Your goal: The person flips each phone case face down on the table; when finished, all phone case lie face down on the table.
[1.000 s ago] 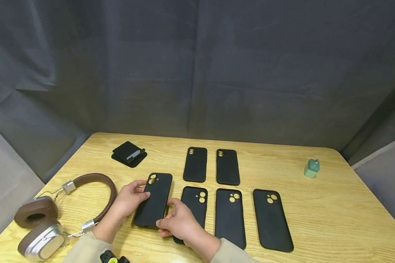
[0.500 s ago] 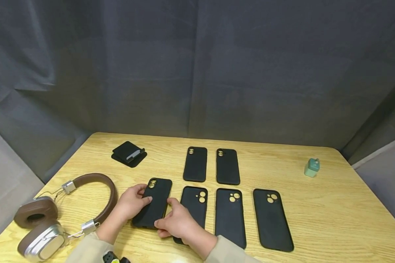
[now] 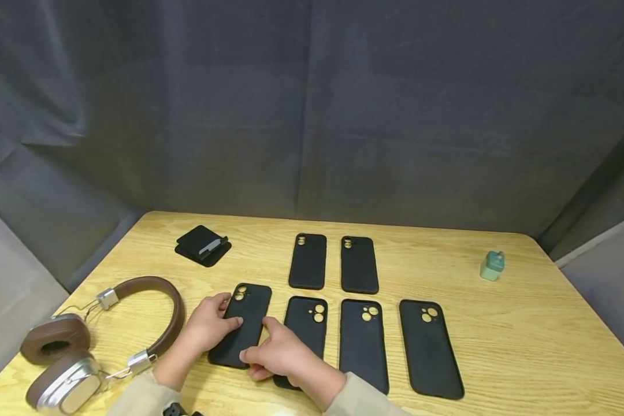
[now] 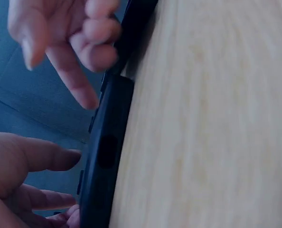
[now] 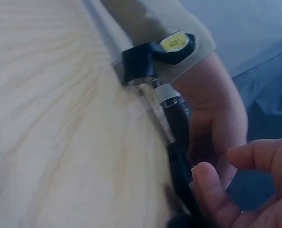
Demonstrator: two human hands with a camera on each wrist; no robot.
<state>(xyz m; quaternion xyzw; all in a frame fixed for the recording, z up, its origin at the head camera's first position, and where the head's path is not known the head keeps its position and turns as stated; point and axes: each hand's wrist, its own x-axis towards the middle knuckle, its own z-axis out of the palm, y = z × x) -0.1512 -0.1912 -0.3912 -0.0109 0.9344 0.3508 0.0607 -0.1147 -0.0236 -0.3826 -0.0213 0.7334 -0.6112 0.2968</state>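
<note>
A black phone case (image 3: 247, 332) lies on the table, back side up, its camera cutouts at the far end. My left hand (image 3: 208, 326) is at its left edge, thumb over the back and fingers beside the side wall. In the left wrist view, a small gap shows between that thumb and the case (image 4: 105, 190). My right hand (image 3: 283, 349) is at the near right corner, fingers spread and not wrapped round the case. Just right lies another black case (image 3: 305, 326), inner side up, partly covered by my right hand.
Two inner-side-up cases (image 3: 364, 346) (image 3: 430, 349) continue the front row to the right. Behind them lie two back-side-up cases (image 3: 308, 263) (image 3: 359, 266). Brown headphones (image 3: 171, 323) are at left, a folded black stand (image 3: 203, 245) at back left, a green box-shaped item (image 3: 492, 266) at right.
The case under my hands has gone down from a slight tilt to lying on the table. Both hands have stayed beside it, with the left thumb shifted slightly right and nearer me.
</note>
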